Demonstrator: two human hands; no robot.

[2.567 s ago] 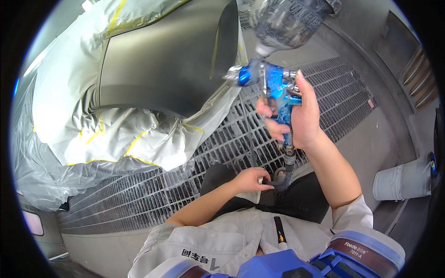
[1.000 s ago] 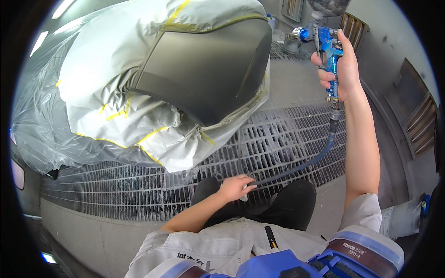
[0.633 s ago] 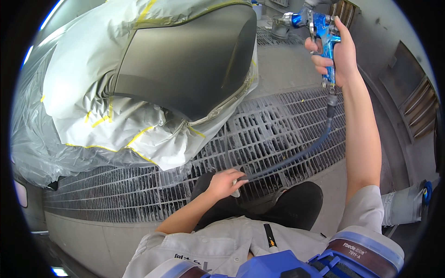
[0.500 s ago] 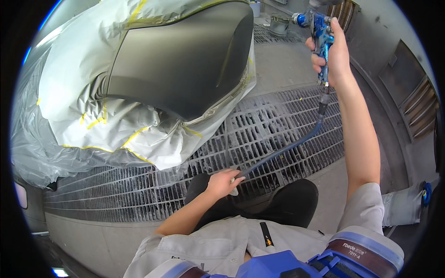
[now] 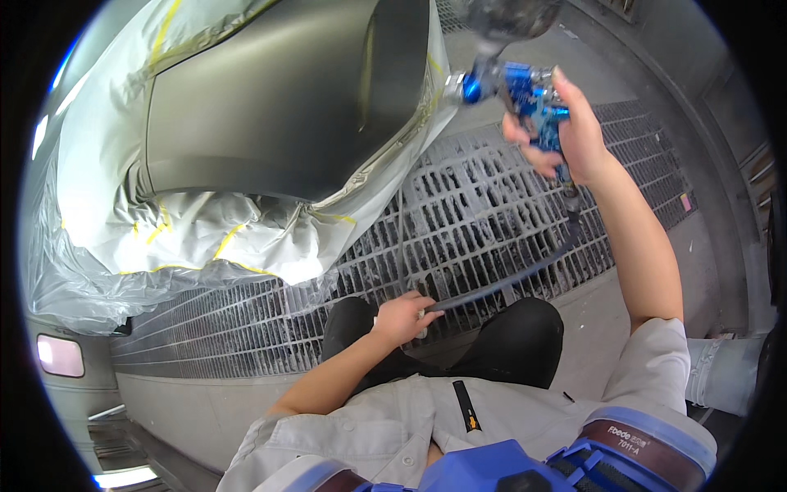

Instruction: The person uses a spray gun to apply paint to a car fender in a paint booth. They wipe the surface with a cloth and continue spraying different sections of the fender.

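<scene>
My right hand (image 5: pixel 584 139) is wrapped around the handle of a blue spray gun (image 5: pixel 534 97), raised at the upper right. A blurred cup (image 5: pixel 512 18) sits on top of the gun. The nozzle points left, at the right edge of a dark grey car body panel (image 5: pixel 262 107), with a gap between. From the handle's base an air hose (image 5: pixel 525 280) curves down to my left hand (image 5: pixel 400 318), which is closed around it low in front of my knees. Something small and pale shows beside those fingers; its kind is unclear.
White masking sheet (image 5: pixel 94 172) with yellow tape surrounds the panel, and clear plastic film (image 5: pixel 61 283) hangs at its left. Metal floor grating (image 5: pixel 238 328) runs beneath the hose. A pale cylindrical container (image 5: pixel 725 377) stands by my right elbow. Along the right runs a grey wall (image 5: pixel 697 74).
My right hand has brought the spray gun left and slightly down, closer to the panel's right edge. My left hand still holds the hose. The view has shifted to the right.
</scene>
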